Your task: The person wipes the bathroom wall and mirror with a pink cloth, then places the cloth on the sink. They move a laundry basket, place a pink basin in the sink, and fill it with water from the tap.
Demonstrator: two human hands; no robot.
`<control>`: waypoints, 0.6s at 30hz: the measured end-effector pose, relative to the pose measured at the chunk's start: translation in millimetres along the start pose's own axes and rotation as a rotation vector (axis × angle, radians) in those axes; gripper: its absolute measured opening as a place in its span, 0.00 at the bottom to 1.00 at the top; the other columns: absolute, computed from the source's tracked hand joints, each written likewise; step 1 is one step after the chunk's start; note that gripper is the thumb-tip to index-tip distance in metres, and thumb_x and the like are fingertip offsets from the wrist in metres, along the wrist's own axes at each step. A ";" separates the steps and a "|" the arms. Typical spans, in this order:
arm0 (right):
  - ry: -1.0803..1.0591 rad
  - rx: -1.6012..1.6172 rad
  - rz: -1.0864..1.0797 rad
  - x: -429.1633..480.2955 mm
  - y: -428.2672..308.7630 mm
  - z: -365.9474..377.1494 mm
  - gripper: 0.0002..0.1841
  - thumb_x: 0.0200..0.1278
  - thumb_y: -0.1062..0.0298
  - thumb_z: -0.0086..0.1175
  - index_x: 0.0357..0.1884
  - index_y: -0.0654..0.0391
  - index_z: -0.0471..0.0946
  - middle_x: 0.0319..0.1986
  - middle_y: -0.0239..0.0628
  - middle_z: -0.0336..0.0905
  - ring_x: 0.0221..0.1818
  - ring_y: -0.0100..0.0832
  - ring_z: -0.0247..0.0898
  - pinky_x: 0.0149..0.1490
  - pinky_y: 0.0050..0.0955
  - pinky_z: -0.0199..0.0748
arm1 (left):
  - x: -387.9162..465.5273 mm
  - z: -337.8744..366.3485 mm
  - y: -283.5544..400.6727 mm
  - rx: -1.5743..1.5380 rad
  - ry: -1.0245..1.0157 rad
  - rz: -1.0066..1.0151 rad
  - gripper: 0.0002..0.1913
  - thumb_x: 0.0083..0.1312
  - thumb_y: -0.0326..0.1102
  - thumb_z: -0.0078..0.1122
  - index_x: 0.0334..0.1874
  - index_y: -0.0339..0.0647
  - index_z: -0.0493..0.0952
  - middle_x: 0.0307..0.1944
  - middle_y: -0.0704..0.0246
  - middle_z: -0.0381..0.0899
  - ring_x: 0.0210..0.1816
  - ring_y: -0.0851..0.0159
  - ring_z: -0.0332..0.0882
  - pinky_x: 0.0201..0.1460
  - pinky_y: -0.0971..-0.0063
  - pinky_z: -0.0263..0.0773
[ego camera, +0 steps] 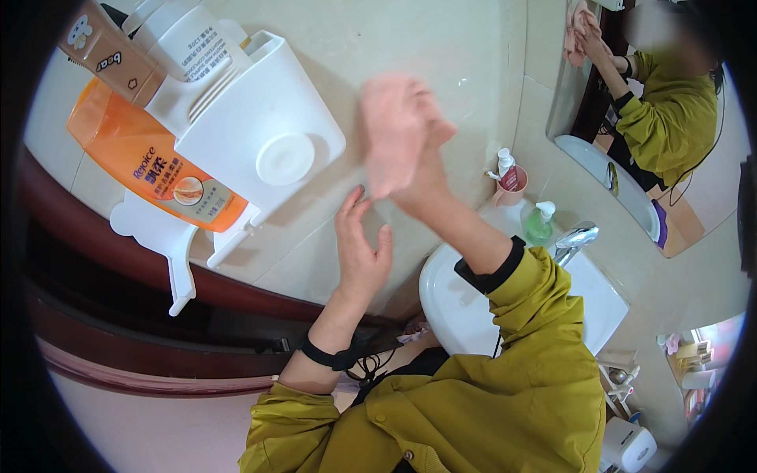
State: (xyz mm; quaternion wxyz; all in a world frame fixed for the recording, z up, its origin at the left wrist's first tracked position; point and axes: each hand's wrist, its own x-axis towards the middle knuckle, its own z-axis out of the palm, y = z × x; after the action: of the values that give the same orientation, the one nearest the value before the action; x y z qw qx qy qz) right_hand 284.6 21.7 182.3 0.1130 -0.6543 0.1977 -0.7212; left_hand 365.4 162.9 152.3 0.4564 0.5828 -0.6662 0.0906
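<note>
My right hand (421, 177) is shut on a pink cloth (391, 133), which covers most of its fingers. Hand and cloth are blurred in front of the pale tiled wall (355, 35), and whether the cloth touches the tiles I cannot tell. Below and a little to the left, my left hand (362, 254) is empty, its thumb apart from the fingers. Those fingertips come close to the cloth's lower edge. Left of both hands is a white wall-mounted holder (254, 118). It carries an orange Rejoice shampoo bottle (159, 159), a brown tube (112, 56) and a white jar (183, 44).
To the right is a white washbasin (449, 301) with a chrome faucet (575, 239). A green pump bottle (539, 224) and a pink cup (512, 188) stand at its back. A mirror (704, 201) hangs beyond. A dark red door frame (248, 290) runs along the lower left.
</note>
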 end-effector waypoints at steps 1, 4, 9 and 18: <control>0.022 -0.046 -0.129 -5.6 -7.7 3.1 0.18 0.44 0.69 0.59 0.41 0.63 0.74 0.44 0.44 0.74 0.51 0.49 0.66 0.61 0.44 0.56 | -0.6 0.3 -1.1 -0.007 0.017 0.009 0.23 0.60 0.27 0.54 0.57 0.30 0.63 0.63 0.50 0.59 0.62 0.46 0.60 0.64 0.56 0.58; -0.115 -0.323 -0.455 -7.7 -4.3 -5.8 0.22 0.43 0.66 0.61 0.44 0.63 0.73 0.51 0.48 0.70 0.56 0.49 0.63 0.59 0.45 0.56 | -3.1 1.1 -2.7 0.006 0.042 0.011 0.23 0.59 0.27 0.54 0.57 0.30 0.63 0.63 0.50 0.59 0.62 0.46 0.60 0.64 0.56 0.58; -0.156 -0.315 0.096 0.1 39.8 -23.0 0.26 0.50 0.63 0.58 0.52 0.62 0.70 0.52 0.47 0.69 0.57 0.48 0.63 0.58 0.47 0.58 | -3.5 2.4 -2.8 0.033 -0.006 0.006 0.21 0.59 0.26 0.54 0.56 0.30 0.65 0.62 0.51 0.60 0.61 0.47 0.60 0.63 0.57 0.59; -0.183 -0.475 -0.044 -57.8 32.6 -42.5 0.24 0.51 0.67 0.58 0.52 0.61 0.70 0.43 0.43 0.74 0.50 0.44 0.69 0.55 0.34 0.66 | -0.9 25.6 -0.3 0.064 -0.088 0.004 0.20 0.59 0.26 0.55 0.55 0.31 0.66 0.62 0.52 0.60 0.61 0.47 0.60 0.63 0.58 0.59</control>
State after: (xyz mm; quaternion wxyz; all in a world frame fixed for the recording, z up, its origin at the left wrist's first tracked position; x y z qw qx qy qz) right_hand 246.3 22.7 113.4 -0.0422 -0.7292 0.3360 -0.5946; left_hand 352.8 146.7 137.0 0.4076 0.5990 -0.6837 0.0870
